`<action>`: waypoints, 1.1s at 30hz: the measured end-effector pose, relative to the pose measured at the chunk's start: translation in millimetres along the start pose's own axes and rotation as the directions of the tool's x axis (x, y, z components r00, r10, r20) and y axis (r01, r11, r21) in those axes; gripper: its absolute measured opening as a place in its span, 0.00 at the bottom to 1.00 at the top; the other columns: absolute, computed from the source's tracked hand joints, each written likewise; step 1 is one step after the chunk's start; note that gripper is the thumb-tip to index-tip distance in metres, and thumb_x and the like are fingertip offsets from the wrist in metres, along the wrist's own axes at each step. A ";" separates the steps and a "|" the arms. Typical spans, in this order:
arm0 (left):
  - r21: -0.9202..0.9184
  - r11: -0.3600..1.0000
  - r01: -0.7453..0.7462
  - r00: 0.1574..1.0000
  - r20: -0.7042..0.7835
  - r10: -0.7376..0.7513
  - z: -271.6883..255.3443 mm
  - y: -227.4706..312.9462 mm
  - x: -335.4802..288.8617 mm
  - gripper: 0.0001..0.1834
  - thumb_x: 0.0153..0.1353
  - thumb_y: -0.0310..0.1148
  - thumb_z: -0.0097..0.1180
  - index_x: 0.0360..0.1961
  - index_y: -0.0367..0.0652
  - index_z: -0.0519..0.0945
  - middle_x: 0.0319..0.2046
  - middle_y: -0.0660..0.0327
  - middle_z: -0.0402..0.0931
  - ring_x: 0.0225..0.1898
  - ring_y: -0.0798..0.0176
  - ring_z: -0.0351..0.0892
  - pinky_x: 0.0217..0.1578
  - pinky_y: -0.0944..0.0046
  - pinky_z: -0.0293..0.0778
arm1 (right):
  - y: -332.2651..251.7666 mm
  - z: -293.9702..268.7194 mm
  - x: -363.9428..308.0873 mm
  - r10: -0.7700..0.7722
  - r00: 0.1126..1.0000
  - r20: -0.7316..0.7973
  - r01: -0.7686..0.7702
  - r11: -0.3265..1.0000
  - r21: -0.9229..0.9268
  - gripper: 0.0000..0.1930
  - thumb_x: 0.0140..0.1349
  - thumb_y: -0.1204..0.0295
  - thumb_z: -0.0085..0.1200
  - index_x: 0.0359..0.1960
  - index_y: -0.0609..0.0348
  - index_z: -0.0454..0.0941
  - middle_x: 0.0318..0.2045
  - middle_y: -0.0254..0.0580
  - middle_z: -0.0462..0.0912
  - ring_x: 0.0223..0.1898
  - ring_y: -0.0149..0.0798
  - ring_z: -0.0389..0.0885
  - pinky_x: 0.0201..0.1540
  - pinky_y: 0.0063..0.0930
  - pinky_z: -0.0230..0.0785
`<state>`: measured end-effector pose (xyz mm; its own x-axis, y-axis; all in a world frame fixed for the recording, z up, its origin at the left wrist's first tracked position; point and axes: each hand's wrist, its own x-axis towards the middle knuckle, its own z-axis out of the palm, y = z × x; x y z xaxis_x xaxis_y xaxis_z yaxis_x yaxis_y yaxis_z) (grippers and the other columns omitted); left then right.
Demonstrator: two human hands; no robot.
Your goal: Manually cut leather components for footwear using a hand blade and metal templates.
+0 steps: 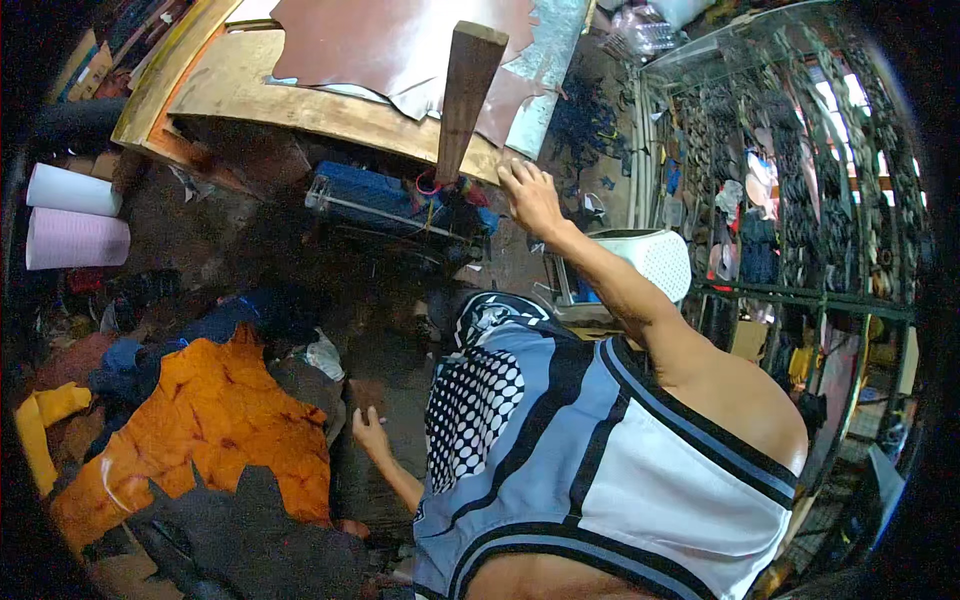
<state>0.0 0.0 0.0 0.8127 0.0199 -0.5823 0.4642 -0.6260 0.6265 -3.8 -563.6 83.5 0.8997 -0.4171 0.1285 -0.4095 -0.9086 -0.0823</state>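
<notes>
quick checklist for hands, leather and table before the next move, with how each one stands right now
1. Right hand at the table edge: ok, fingers at the front edge; whether they grip or only rest, cannot tell.
2. Left hand empty: cannot tell, the fingers are partly curled and small in view.
3. Brown leather on the table: ok, spread over the top.
4. Full view of the brown leather: not ok, a wooden post covers part of it.
5. Orange leather clear of the left hand: ok, a gap shows between them.
6. Floor below the table clear: cannot tell, too dark.
</notes>
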 end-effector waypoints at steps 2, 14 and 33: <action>-0.073 0.990 -0.116 0.987 0.103 0.124 13.3 -6.3 -28.7 0.26 0.68 0.31 0.52 0.66 0.37 0.68 0.33 0.53 0.78 0.23 0.64 0.75 0.27 0.62 0.72 | 0.1 -11.4 -8.8 -0.037 0.999 -0.006 0.037 0.998 -0.043 0.28 0.53 0.73 0.54 0.60 0.51 0.72 0.61 0.53 0.72 0.62 0.55 0.67 0.58 0.50 0.62; -0.242 0.831 -0.501 0.661 0.513 0.548 181.3 296.4 -23.0 0.12 0.66 0.27 0.52 0.49 0.38 0.80 0.32 0.62 0.79 0.26 0.74 0.73 0.26 0.71 0.69 | 1.9 -19.8 14.8 -0.135 0.983 0.124 0.124 0.988 0.092 0.25 0.65 0.61 0.51 0.62 0.55 0.70 0.63 0.59 0.68 0.62 0.56 0.68 0.60 0.50 0.59; -0.196 0.044 -0.980 -0.050 0.448 0.893 466.6 533.8 -71.1 0.23 0.55 0.22 0.58 0.52 0.55 0.80 0.54 0.46 0.72 0.52 0.43 0.75 0.49 0.53 0.73 | 313.1 -92.8 -12.8 0.040 0.763 0.645 -0.558 -0.463 0.689 0.10 0.68 0.66 0.54 0.45 0.59 0.78 0.32 0.30 0.82 0.29 0.23 0.78 0.29 0.17 0.69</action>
<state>25.7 -699.3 134.1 0.2161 -0.9092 0.3559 -0.7066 0.1059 0.6996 -157.6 -844.7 147.8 0.7678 -0.3411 -0.5424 -0.2082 0.6679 -0.7146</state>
